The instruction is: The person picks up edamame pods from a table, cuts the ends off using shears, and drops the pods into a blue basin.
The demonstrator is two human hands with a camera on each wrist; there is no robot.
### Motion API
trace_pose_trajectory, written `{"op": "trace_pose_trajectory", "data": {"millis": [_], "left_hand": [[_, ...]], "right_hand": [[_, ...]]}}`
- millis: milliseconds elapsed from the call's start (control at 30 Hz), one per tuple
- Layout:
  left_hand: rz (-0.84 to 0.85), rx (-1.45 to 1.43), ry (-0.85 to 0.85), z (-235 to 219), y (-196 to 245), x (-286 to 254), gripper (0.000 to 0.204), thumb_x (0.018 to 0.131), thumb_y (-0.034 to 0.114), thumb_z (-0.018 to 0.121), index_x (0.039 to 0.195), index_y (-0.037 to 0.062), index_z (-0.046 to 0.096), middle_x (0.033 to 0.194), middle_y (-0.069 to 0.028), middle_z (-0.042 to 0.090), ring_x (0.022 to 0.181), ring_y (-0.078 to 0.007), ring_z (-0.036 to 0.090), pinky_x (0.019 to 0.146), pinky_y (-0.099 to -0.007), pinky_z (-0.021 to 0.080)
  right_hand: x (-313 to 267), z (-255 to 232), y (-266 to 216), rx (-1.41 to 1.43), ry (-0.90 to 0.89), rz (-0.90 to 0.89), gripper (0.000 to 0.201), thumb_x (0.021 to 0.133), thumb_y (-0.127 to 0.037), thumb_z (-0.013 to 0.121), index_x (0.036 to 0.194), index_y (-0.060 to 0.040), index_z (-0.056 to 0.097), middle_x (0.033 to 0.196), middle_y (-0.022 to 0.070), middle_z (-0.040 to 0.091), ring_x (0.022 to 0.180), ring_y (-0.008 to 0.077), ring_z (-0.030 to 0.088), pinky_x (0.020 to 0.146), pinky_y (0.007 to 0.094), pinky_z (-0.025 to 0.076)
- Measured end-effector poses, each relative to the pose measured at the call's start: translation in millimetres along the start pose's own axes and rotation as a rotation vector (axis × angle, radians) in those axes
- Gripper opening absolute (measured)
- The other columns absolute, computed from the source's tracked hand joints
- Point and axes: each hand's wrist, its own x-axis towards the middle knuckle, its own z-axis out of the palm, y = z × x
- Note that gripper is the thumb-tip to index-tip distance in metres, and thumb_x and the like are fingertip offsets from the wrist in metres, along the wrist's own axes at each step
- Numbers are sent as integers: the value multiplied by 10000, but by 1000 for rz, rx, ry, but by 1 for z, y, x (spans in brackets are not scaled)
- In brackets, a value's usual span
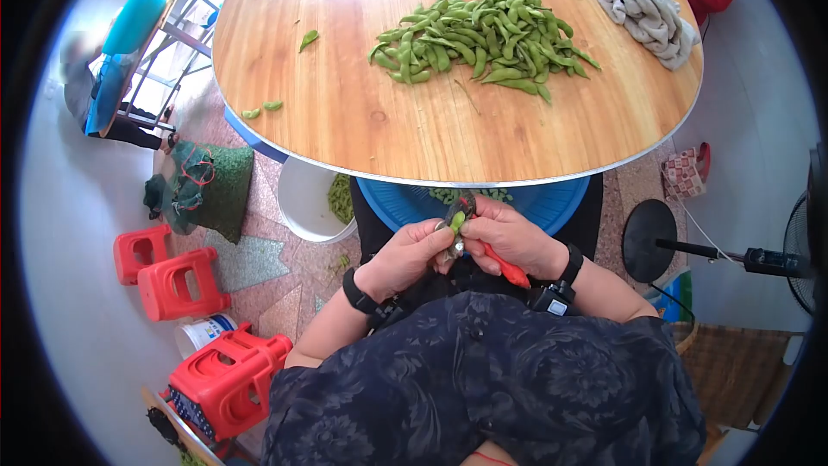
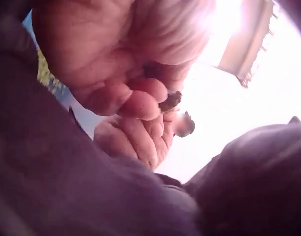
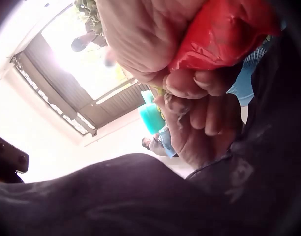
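In the head view my left hand (image 1: 405,257) pinches a green soybean pod (image 1: 457,222) between thumb and fingers, low in front of the table edge. My right hand (image 1: 516,237) meets it at the pod, with its thumb close to it. Its curled fingers hold a glossy red thing (image 1: 507,267), which looks like wrinkled plastic in the right wrist view (image 3: 224,39); I cannot tell its kind. A dark, worn piece (image 1: 466,202) shows at the fingertips just beyond the pod. Below the hands, a blue basin (image 1: 379,207) holds shelled green beans.
A heap of soybean pods (image 1: 492,39) lies on the round wooden table (image 1: 328,112), with a grey towel (image 1: 642,13) to its right. On the left stand a white bucket (image 1: 297,203), a green mesh sack (image 1: 220,194) and red stools (image 1: 183,285). A fan (image 1: 798,250) is at right.
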Motion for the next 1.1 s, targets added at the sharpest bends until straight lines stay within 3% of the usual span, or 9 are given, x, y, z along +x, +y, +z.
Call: {"op": "trace_pose_trajectory", "data": {"millis": [33, 100, 233, 433, 567, 633, 867, 967, 1100], "left_hand": [[-1, 2, -4, 1, 3, 1, 227, 962, 237, 552, 855, 38, 573, 704, -26, 520, 632, -167, 507, 594, -292, 419], [568, 1084, 146, 1, 11, 2, 236, 924, 191, 602, 786, 15, 527, 675, -85, 479, 611, -227, 510, 557, -333, 410], [771, 1307, 183, 4, 20, 6, 262, 927, 197, 592, 753, 21, 507, 666, -83, 459, 596, -221, 503, 545, -320, 404], [-60, 38, 134, 0, 15, 9, 352, 1008, 312, 425, 801, 58, 551, 732, 26, 514, 602, -81, 456, 564, -243, 410], [15, 369, 120, -2, 11, 8, 326, 989, 281, 444, 813, 33, 562, 719, 17, 511, 630, -74, 469, 576, -232, 401], [77, 675, 158, -3, 13, 11, 333, 986, 261, 431, 801, 19, 565, 688, 12, 522, 615, -87, 469, 564, -244, 400], [65, 719, 124, -9, 14, 18, 324, 994, 247, 455, 746, 52, 529, 649, 52, 471, 577, -36, 399, 513, -219, 348], [120, 760, 24, -10, 11, 18, 332, 996, 246, 447, 752, 38, 534, 644, 44, 476, 574, -44, 404, 514, -226, 350], [159, 830, 71, -13, 12, 17, 347, 997, 255, 449, 756, 22, 543, 629, 24, 489, 566, -65, 442, 516, -240, 365]], "right_hand": [[1, -1, 0, -61, 56, -26, 81, 946, -149, 469, 988, -83, 489, 652, 6, 503, 413, 86, 465, 371, 210, 376], [4, 0, 5, -47, 95, -39, 85, 944, -154, 470, 989, -83, 488, 651, 6, 504, 413, 86, 469, 373, 209, 384], [7, 6, 8, -3, 172, -81, 91, 939, -161, 464, 975, -78, 480, 652, 7, 507, 419, 86, 482, 380, 207, 401], [8, 3, 5, 86, 121, 7, 66, 929, -134, 446, 940, -72, 466, 644, 4, 501, 411, 84, 470, 379, 208, 399], [13, -8, 9, -113, 156, 56, 135, 908, -158, 492, 968, -38, 475, 632, 17, 517, 415, 98, 481, 388, 229, 408], [13, -8, 9, -620, 341, -138, 252, 871, -195, 561, 1002, 5, 482, 618, 39, 532, 434, 121, 508, 406, 264, 418], [15, -12, -3, -735, 276, -183, 297, 832, -205, 587, 971, 45, 508, 615, 61, 538, 456, 124, 521, 428, 286, 421], [20, -18, -3, -735, 218, -123, 282, 806, -160, 563, 974, 61, 517, 624, 104, 550, 496, 191, 540, 488, 316, 451], [37, -44, 11, -1210, 343, -414, 252, 793, -121, 545, 967, 61, 563, 731, 192, 599, 649, 333, 604, 605, 403, 495]]}}
